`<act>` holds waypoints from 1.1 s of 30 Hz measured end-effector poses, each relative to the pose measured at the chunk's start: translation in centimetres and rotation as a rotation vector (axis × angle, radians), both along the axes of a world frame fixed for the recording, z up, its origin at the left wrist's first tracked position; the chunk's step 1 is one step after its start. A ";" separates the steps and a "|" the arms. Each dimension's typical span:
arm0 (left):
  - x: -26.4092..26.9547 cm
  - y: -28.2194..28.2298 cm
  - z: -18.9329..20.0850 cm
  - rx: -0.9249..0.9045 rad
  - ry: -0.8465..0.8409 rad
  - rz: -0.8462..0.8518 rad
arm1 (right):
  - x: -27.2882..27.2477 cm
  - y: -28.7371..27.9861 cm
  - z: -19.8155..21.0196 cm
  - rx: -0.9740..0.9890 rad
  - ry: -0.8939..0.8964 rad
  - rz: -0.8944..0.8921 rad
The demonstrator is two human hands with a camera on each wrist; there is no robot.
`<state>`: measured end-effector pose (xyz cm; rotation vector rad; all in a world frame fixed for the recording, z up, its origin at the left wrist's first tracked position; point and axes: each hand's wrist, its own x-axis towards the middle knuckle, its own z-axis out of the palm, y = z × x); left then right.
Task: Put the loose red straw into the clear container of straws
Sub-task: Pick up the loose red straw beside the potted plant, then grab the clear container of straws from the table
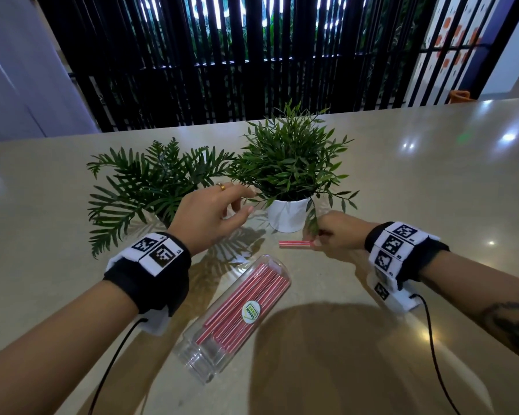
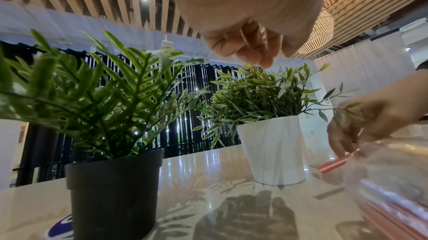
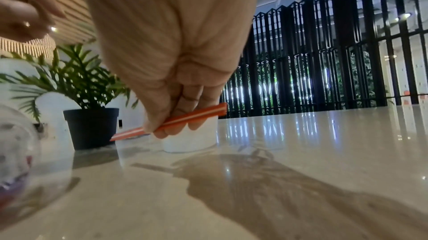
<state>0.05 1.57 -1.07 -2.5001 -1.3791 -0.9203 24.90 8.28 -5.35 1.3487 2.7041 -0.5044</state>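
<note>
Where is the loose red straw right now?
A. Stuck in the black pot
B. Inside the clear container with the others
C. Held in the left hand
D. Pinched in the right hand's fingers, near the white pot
D: the right hand pinches the loose red straw just off the table, in front of the white pot, while the clear container lies on its side nearby and the left hand holds nothing.

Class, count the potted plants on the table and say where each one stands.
2. The fern in the black pot stands on the left, beyond the left hand; the leafy plant in the white pot stands right of it, beside the right hand.
</note>
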 end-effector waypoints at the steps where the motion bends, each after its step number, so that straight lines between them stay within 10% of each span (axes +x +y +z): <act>1: 0.0 0.0 0.0 0.004 -0.005 -0.002 | 0.0 -0.3 0.3 0.013 0.048 0.023; 14: -1.9 -1.8 -0.3 -0.139 0.140 -0.080 | -0.6 -4.7 3.4 0.024 0.429 0.020; 25: -1.8 -3.6 -2.3 -0.092 0.783 -0.266 | 0.6 -6.7 4.3 0.082 0.507 -0.046; 33: 0.6 -3.3 -2.3 -0.249 0.846 -0.410 | 1.3 -7.8 5.9 0.057 0.541 -0.078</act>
